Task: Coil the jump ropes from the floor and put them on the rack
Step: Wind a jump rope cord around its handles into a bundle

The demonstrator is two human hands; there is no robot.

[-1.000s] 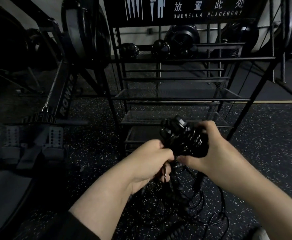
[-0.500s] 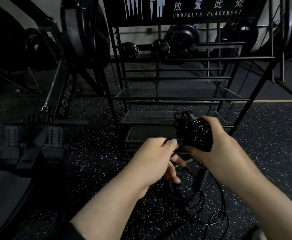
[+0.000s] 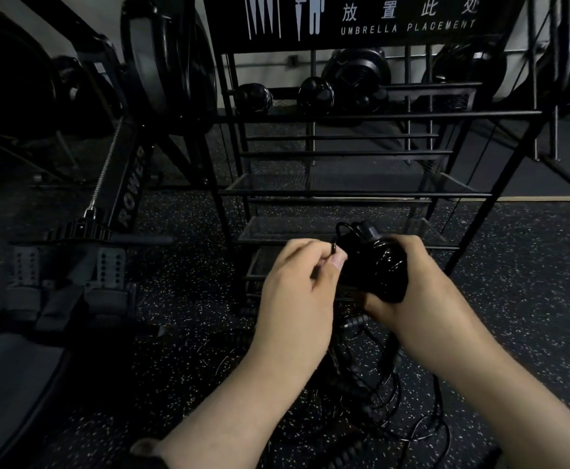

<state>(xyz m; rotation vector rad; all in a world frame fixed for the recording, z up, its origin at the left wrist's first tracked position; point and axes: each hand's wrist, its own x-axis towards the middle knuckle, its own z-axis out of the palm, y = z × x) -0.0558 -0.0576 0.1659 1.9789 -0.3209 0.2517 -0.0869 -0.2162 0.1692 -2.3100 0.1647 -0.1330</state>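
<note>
My right hand (image 3: 415,292) grips a black bundle of coiled jump rope and its handles (image 3: 375,265), held in front of the lowest shelves of the black metal rack (image 3: 344,194). My left hand (image 3: 297,286) pinches a thin strand of black cord (image 3: 333,247) between thumb and forefinger, right beside the bundle. More loose black rope (image 3: 395,411) lies tangled on the speckled floor below my hands, partly hidden by my forearms.
A rowing machine (image 3: 121,198) with footplates stands to the left of the rack. Black kettlebells (image 3: 315,96) sit on the rack's upper shelf under an umbrella placement sign (image 3: 405,27). Speckled rubber floor (image 3: 530,265) stretches to the right.
My left hand rose from below the bundle and now pinches the cord up beside it. My right hand with the bundle shifted slightly right and higher.
</note>
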